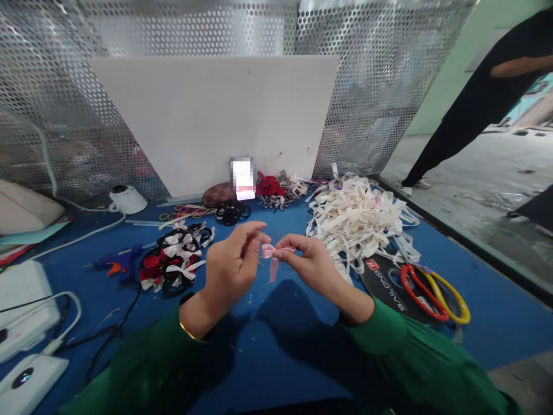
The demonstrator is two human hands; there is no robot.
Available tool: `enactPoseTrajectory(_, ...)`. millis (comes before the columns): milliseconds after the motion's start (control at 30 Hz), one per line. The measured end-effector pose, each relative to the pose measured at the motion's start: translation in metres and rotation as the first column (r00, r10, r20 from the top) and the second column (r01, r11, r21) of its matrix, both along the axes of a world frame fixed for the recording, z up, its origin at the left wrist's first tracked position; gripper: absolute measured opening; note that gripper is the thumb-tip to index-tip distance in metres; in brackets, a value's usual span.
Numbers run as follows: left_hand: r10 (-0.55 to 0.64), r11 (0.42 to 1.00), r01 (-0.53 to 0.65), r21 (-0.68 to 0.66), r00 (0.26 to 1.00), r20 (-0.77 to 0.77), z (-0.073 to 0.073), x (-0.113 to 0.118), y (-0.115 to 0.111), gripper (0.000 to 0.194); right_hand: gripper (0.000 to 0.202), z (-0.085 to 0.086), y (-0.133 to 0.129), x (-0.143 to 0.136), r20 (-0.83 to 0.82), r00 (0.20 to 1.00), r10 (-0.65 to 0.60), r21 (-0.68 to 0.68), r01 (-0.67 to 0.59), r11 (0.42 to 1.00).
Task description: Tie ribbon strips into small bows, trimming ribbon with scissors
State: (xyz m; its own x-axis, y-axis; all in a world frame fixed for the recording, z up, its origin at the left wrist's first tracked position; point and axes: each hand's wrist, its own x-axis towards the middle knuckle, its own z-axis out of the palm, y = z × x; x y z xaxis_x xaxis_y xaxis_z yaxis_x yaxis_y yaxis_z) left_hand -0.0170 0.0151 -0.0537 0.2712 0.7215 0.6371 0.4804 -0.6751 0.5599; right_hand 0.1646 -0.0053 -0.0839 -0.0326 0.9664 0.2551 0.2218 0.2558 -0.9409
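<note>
room: a silver perforated metal screen (268,29) backs the work; at right we see grey floor (484,155) and a standing person in black (470,98).
board: a flat white panel (216,115) leans on the screen, perhaps as a plain backdrop.
surface: a blue tabletop (496,340), littered with small scraps.
heap: loose cream-white ribbon strips (358,219) lie behind our right hand, probably for easy reach.
scissors: a red-and-yellow-handled pair (436,314) rests on a black printed card (384,288), handles toward us, likely for quick pick-up.
phone: a lit rectangular screen (242,178) stands upright by the white panel, seemingly for viewing.
right hand: our thumb and fingers (309,262) pinch the ribbon closed, we judge to steady its folds.
left hand: our curled fingers (235,259) sit beside the loop; we cannot tell whether they grip it.
ribbon: a glossy pink looped strip (268,251), held above the tabletop between both hands, one tail hanging.
</note>
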Motion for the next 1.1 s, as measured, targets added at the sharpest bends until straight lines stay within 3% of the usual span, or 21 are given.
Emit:
enactPoseTrajectory(67,0.048,0.995,-0.036,-0.090,0.989,0.141,0.007,-0.001,0.003,0.020,0.021,0.000,0.001,0.000,-0.052,0.998,-0.025,-0.056,0.022,0.998)
enactPoseTrajectory(167,0.071,0.973,-0.033,-0.230,0.985,0.159,0.015,-0.004,0.011,0.018,0.022,0.001,0.002,0.000,-0.174,0.984,-0.034,-0.113,0.015,0.994)
enactPoseTrajectory(233,-0.032,0.923,0.067,-0.380,0.995,0.097,0.016,-0.004,0.016,0.022,0.024,0.003,0.002,0.000,-0.218,0.975,-0.034,-0.119,0.008,0.993)
enactPoseTrajectory(300,-0.171,0.837,0.175,-0.519,0.984,0.056,0.012,-0.002,0.019,0.027,0.025,0.005,0.001,-0.001,-0.224,0.974,-0.032,-0.116,0.006,0.993)
enactPoseTrajectory(367,-0.243,0.781,0.222,-0.584,0.969,0.043,0.006,0.001,0.018,0.033,0.026,0.006,-0.001,-0.001,-0.213,0.977,-0.010,-0.115,-0.015,0.993)
enactPoseTrajectory(533,-0.273,0.685,0.321,-0.653,0.945,0.179,-0.004,0.009,0.012,0.043,0.026,0.008,-0.004,-0.002,-0.199,0.977,0.069,-0.138,-0.098,0.986)
enactPoseTrajectory(667,-0.233,0.685,0.351,-0.639,0.936,0.264,-0.004,0.013,0.009,0.043,0.029,0.010,-0.004,0.000,-0.188,0.978,0.095,-0.127,-0.120,0.985)
enactPoseTrajectory(833,-0.225,0.663,0.426,-0.616,0.898,0.379,-0.007,0.015,0.008,0.042,0.031,0.013,-0.005,0.000,-0.308,0.940,0.149,-0.160,-0.206,0.966)
enactPoseTrajectory(900,-0.225,0.618,0.473,-0.628,0.872,0.435,-0.012,0.016,0.008,0.040,0.029,0.013,-0.005,-0.001,-0.358,0.917,0.176,-0.167,-0.248,0.954)
enactPoseTrajectory(1033,-0.186,0.464,0.606,-0.646,0.780,0.597,-0.022,0.019,0.008,0.039,0.025,0.010,-0.007,-0.004,-0.450,0.860,0.240,-0.151,-0.339,0.929)
enactPoseTrajectory(1100,-0.146,0.423,0.641,-0.640,0.746,0.650,-0.025,0.020,0.007,0.039,0.023,0.008,-0.008,-0.004,-0.461,0.849,0.259,-0.149,-0.362,0.920)
